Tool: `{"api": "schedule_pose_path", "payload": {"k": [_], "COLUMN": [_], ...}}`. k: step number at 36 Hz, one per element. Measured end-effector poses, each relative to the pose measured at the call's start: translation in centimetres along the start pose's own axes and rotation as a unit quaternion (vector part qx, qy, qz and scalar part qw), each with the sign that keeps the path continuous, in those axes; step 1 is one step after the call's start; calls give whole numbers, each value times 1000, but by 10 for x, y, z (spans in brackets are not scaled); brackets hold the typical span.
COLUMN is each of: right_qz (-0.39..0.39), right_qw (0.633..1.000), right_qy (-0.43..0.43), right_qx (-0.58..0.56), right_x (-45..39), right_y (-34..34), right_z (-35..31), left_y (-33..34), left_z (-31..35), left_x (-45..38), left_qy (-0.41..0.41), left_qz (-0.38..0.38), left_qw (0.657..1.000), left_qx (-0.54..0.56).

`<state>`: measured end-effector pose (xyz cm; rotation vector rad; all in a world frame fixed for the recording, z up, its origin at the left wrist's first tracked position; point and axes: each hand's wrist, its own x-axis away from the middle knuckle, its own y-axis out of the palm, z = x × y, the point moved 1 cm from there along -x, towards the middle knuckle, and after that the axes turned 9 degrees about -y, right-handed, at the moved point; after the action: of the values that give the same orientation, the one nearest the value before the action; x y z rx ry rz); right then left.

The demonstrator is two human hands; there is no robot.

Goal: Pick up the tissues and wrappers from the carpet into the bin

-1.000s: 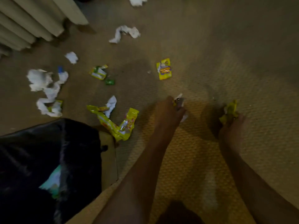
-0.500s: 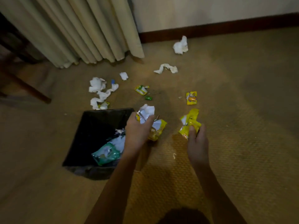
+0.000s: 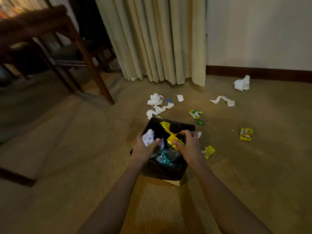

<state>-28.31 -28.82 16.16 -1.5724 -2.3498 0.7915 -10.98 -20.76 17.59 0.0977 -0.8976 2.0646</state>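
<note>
Yellow crinkled plastic wrapper (image 3: 170, 135) is pinched in the right hand (image 3: 188, 146) and a crumpled white tissue (image 3: 148, 137) in the left hand (image 3: 143, 149), both held over the mouth of the black-lined square bin (image 3: 168, 169), presumably so they drop straight in. More white tissues (image 3: 156, 103) and a small yellow packet (image 3: 246, 134) lie on the tan carpet (image 3: 67, 166) beyond the bin.

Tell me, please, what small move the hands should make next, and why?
Probably open both hands and let go: the left hand holds a white tissue and the right hand a yellow wrapper, both already above the open black bin, so they should fall in.
</note>
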Motion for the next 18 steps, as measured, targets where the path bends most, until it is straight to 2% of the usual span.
{"api": "schedule_pose_path", "payload": {"k": [2, 4, 7, 9, 11, 14, 16, 18], "right_qz": [-47, -82, -117, -115, -59, 26, 3, -41], "right_qw": [999, 996, 989, 988, 991, 996, 995, 994], "right_qy": [-5, -21, -37, -49, -46, 44, 95, 100], "right_qx": [14, 38, 80, 95, 114, 70, 2, -15], "right_x": [-4, -5, 0, 6, 14, 26, 30, 33], "right_y": [2, 3, 2, 2, 2, 2, 5, 9], "right_z": [5, 12, 23, 28, 33, 35, 36, 33], "left_y": [-9, -16, -15, -10, -3, 8, 10, 3], "left_z": [-6, -14, -23, -30, -37, -43, -43, -41], "left_x": [1, -1, -2, -6, -10, -9, -7, -8], "left_qy": [25, 46, 27, -9, -61, -103, -105, -102], "left_qz": [10, 62, 124, 111, 96, 98, 113, 121], "left_qw": [999, 993, 981, 988, 993, 990, 988, 987], "left_qx": [-30, -91, -147, -110, -44, 21, 28, 7]}}
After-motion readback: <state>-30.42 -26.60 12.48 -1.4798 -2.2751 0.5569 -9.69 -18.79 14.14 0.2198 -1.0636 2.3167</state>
